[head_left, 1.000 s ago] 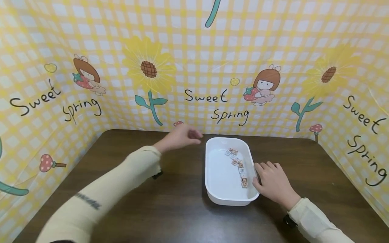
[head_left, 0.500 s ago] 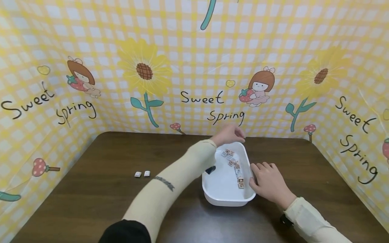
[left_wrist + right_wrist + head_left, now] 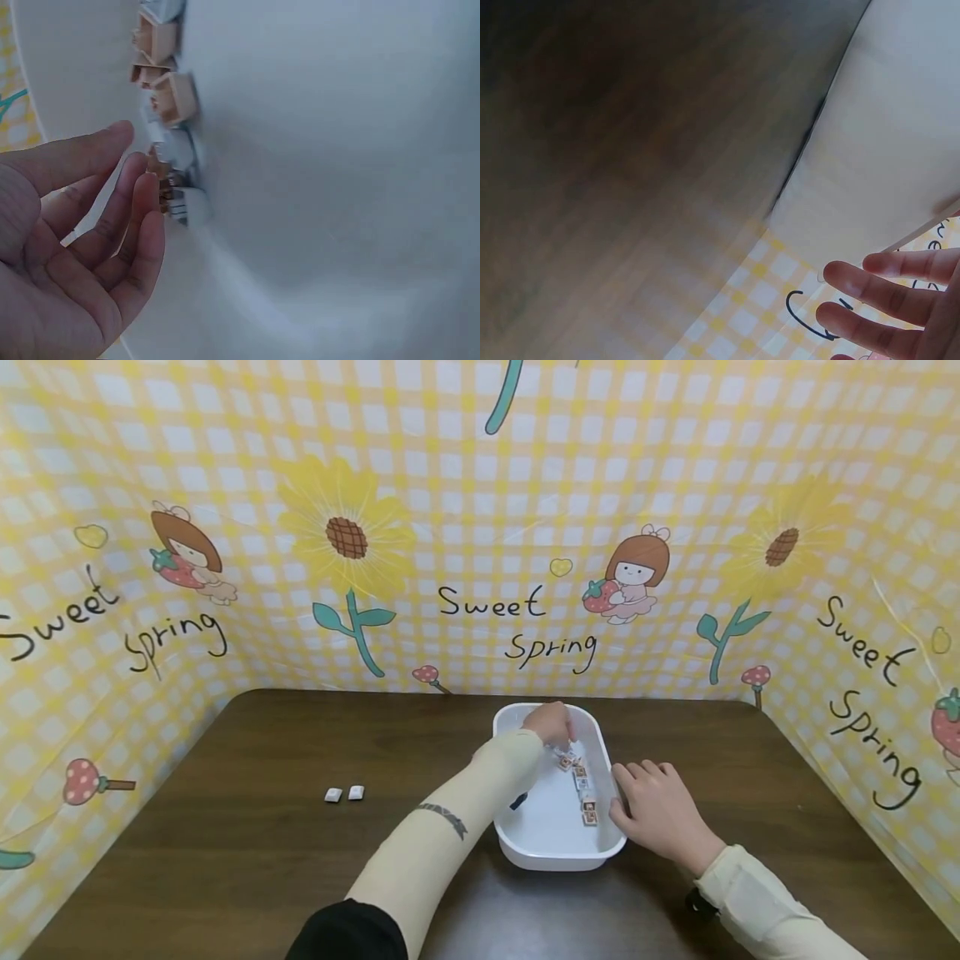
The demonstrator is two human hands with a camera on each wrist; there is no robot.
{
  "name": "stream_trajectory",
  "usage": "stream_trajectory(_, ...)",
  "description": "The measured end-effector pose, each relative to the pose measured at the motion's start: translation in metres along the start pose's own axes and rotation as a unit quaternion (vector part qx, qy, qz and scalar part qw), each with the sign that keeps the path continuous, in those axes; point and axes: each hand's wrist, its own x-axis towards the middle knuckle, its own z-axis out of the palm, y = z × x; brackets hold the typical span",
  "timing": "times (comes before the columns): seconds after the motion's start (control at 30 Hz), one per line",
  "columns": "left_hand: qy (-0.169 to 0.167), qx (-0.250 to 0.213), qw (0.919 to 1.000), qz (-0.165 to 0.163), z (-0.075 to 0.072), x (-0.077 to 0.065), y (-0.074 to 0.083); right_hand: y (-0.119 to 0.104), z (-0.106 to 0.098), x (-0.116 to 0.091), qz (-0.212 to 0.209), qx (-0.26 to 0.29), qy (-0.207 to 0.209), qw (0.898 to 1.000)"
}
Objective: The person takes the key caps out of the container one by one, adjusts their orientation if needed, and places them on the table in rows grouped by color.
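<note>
Most of the keycaps [image 3: 582, 782] lie in the tub [image 3: 540, 831], in a crooked run along its right side from about one o'clock down to half past four; my left hand [image 3: 549, 724] hides the far end, so I can't count them. Two white keycaps [image 3: 356, 792] rest on the desk [image 3: 247, 860] at nine o'clock, well apart from the tub. From that split, I judge I'm early on: two out, the bulk inside.

That left hand is in the tub at twelve o'clock, fingers loosely bent, thumb apart, nothing visible between them; whether they touch a keycap I can't tell. My right hand [image 3: 663, 814] is at half past three, fingers slightly spread beside the tub's rim, contact unclear.

The keycaps are small squared shells, tan or white, some tipped to show hollow undersides, probably hard plastic. The tub is smooth, white and oblong with rounded corners. The desk is dark, wood-grained, faintly shiny; behind, at twelve o'clock, hangs creased yellow-checked cloth [image 3: 457, 485].
</note>
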Motion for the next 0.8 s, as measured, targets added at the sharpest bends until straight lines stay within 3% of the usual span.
stream_trajectory(0.2, -0.003, 0.029, 0.9996, -0.005, 0.006, 0.005, -0.005, 0.000, 0.000, 0.000, 0.001, -0.001, -0.005, 1.000)
stream_trajectory(0.5, 0.009, 0.077, 0.9967, 0.022, 0.019, 0.011, -0.002, 0.000, 0.001, 0.000, 0.001, 0.003, -0.005, 1.000)
stream_trajectory(0.8, 0.008, 0.067, 0.9975, 0.022, 0.017, 0.012, 0.000, 0.001, 0.002, 0.000, 0.001, 0.002, -0.005, 1.000)
